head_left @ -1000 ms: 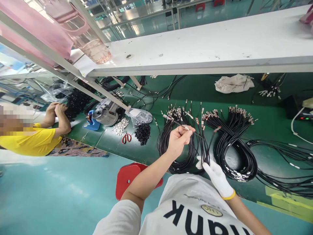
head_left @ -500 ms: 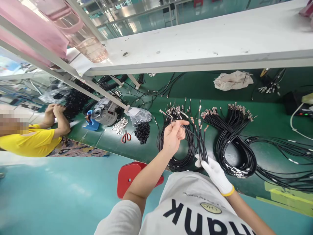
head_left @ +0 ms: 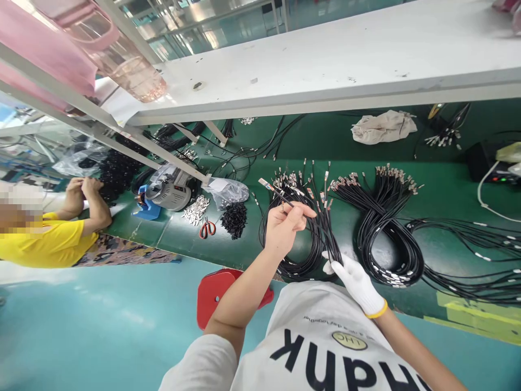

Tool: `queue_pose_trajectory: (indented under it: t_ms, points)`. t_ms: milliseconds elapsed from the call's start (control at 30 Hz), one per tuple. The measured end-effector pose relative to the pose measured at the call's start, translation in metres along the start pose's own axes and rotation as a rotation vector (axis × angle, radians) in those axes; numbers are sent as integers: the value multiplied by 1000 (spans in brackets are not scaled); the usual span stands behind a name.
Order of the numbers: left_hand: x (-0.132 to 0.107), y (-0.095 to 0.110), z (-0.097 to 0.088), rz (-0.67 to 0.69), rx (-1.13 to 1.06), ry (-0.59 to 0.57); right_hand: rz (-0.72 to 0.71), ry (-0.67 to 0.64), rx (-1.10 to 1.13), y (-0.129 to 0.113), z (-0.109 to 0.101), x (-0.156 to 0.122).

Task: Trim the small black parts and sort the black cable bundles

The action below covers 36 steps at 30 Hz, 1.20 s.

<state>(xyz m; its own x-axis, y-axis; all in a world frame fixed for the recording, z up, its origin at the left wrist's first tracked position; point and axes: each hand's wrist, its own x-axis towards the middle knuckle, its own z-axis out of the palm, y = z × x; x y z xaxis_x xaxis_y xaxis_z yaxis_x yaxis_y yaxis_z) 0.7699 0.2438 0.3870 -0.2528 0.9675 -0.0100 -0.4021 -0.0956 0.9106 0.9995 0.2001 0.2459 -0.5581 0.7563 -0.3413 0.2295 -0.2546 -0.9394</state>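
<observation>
The white shelf runs across the top of your view, and under it lies the green bench. A pink bag and a clear pink jug hang at the upper left. At the far left a co-worker in yellow sits with both hands raised together by a pile of black parts. A red stool stands just below the bench edge, beside your left arm.

On the bench, two big coils of black cables lie side by side: the left coil under your hands, the right coil near your glove. More loose cables trail to the right. A grey machine sits at the left, with a clear bag beside it and a crumpled rag at the back.

Your left hand is bare, fingers pinched on one cable, whose metal tip points up and left. Your right hand wears a white glove and is closed around a bunch of cable ends that fan upward.

Smaller things lie near the machine: metal terminals, a heap of black caps, and red scissors between them.
</observation>
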Motion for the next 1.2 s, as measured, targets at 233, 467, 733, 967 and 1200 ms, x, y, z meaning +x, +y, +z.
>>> queue_pose_trajectory:
  t_ms: [233,467,733,967,1200]
  points:
    - [-1,3,7,-10,5,12,-18,-11,-66,-7,-1,1]
    - [-7,-17,7,-60,209,-105,-13,-18,-76,-12,0,0]
    - [-33,-66,3,-158,535,-280,-63,40,-6,1,1,3]
    - [-28,-50,-3,-127,388,-245,-34,49,33,4,0,5]
    - [15,27,-7,83,-40,38,-30,45,9,-4,1,-2]
